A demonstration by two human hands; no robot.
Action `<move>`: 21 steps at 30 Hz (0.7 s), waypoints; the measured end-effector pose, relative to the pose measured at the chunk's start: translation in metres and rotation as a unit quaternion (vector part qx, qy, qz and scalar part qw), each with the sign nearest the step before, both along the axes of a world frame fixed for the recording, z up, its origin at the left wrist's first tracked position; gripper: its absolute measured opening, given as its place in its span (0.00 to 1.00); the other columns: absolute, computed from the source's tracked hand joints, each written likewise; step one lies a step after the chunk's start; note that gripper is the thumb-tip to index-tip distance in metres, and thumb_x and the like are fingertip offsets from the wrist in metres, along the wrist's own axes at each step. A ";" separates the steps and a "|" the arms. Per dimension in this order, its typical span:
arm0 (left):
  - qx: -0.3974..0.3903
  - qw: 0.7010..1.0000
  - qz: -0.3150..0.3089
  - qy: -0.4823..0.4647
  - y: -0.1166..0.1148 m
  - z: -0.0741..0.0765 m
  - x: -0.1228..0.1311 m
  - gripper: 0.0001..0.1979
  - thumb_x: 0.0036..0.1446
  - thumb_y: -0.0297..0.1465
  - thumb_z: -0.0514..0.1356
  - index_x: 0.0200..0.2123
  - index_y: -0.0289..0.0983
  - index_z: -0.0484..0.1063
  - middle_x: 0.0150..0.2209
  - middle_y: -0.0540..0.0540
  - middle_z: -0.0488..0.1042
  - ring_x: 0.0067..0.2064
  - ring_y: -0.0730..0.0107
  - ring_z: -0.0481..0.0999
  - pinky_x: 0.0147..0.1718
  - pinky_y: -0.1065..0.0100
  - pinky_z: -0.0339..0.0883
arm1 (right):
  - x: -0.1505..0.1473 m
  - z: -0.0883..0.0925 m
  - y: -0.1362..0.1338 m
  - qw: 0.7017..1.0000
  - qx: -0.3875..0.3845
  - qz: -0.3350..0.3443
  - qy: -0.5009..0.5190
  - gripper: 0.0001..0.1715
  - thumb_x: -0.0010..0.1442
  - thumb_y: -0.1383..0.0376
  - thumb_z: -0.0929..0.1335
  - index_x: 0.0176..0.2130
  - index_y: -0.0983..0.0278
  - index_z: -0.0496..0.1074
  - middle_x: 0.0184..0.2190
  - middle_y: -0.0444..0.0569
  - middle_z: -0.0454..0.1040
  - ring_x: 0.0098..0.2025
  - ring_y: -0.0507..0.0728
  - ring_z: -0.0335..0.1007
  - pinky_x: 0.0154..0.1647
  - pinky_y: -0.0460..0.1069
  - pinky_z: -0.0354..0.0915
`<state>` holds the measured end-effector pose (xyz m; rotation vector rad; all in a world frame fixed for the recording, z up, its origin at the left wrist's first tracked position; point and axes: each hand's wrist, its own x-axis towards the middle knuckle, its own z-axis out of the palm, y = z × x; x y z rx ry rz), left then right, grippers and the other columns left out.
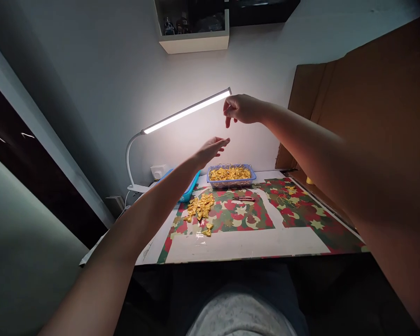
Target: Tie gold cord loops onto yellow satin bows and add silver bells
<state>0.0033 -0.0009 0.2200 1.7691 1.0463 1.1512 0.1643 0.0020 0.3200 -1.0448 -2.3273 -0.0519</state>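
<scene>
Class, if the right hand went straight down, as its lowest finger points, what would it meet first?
Probably the left hand, just below it in the picture, though depth is unclear.

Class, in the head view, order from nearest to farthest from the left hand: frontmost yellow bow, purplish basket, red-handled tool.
1. Purplish basket, below the left hand.
2. Red-handled tool, below the basket.
3. Frontmost yellow bow, lowest of these.

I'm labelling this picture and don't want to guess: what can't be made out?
In the head view:
Whether the left hand or right hand holds something thin: too small to tell.
Much of the turquoise tray, and its contents: behind the left forearm.
The wall shelf's upper part: cut off by the top edge.
</scene>
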 end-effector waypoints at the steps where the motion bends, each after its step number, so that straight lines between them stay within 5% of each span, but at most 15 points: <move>1: -0.003 1.000 -0.015 -0.011 0.001 0.005 0.003 0.17 0.54 0.44 0.61 0.39 0.37 0.69 0.50 0.38 0.73 0.51 0.58 0.71 0.48 0.61 0.63 | -0.001 0.001 0.000 1.000 0.000 0.004 -0.002 0.06 0.63 0.74 0.64 0.36 0.65 0.70 0.28 0.46 0.78 0.29 0.52 0.68 0.33 0.48 0.61; 4: -0.026 0.996 -0.073 -0.040 0.002 0.021 0.014 0.17 0.56 0.44 0.60 0.39 0.37 0.71 0.45 0.39 0.77 0.48 0.60 0.74 0.46 0.63 0.65 | -0.005 0.002 -0.001 1.000 0.005 0.017 -0.001 0.07 0.62 0.74 0.65 0.33 0.66 0.70 0.29 0.45 0.79 0.28 0.50 0.67 0.33 0.47 0.61; 6: -0.074 0.986 -0.124 -0.081 0.002 0.029 0.021 0.15 0.59 0.43 0.58 0.35 0.35 0.72 0.33 0.41 0.77 0.37 0.63 0.77 0.39 0.64 0.68 | -0.006 0.001 -0.002 0.999 0.015 0.025 0.014 0.07 0.61 0.74 0.66 0.32 0.67 0.71 0.29 0.45 0.78 0.27 0.49 0.66 0.32 0.47 0.60; 9: -0.128 0.964 -0.173 -0.157 0.000 0.030 0.027 0.18 0.64 0.38 0.53 0.24 0.36 0.66 0.15 0.54 0.61 0.17 0.76 0.63 0.20 0.72 0.60 | -0.005 -0.002 -0.004 0.996 0.014 0.046 0.081 0.09 0.60 0.73 0.66 0.28 0.67 0.70 0.26 0.44 0.77 0.26 0.49 0.63 0.30 0.46 0.59; 13: -0.118 0.955 -0.166 -0.216 -0.007 0.011 0.023 0.24 0.67 0.36 0.48 0.17 0.38 0.49 0.13 0.59 0.45 0.12 0.81 0.44 0.13 0.76 0.42 | 0.002 -0.007 -0.002 0.984 0.017 0.048 0.170 0.12 0.60 0.71 0.67 0.25 0.67 0.69 0.26 0.47 0.78 0.24 0.48 0.57 0.24 0.46 0.54; 18: -0.120 0.950 -0.145 -0.248 -0.027 -0.024 0.009 0.25 0.67 0.38 0.46 0.18 0.39 0.43 0.13 0.59 0.41 0.13 0.80 0.40 0.13 0.76 0.40 | 0.011 -0.029 -0.003 0.981 -0.019 0.051 0.184 0.11 0.59 0.65 0.69 0.28 0.69 0.74 0.25 0.48 0.76 0.20 0.47 0.48 0.21 0.47 0.48; 21: -0.134 0.951 -0.149 -0.233 -0.050 -0.049 -0.004 0.26 0.64 0.40 0.51 0.17 0.38 0.46 0.14 0.59 0.43 0.14 0.81 0.43 0.14 0.77 0.42 | 0.012 -0.048 -0.014 0.982 -0.063 0.045 0.172 0.10 0.56 0.63 0.72 0.28 0.68 0.75 0.23 0.46 0.73 0.22 0.48 0.53 0.24 0.48 0.52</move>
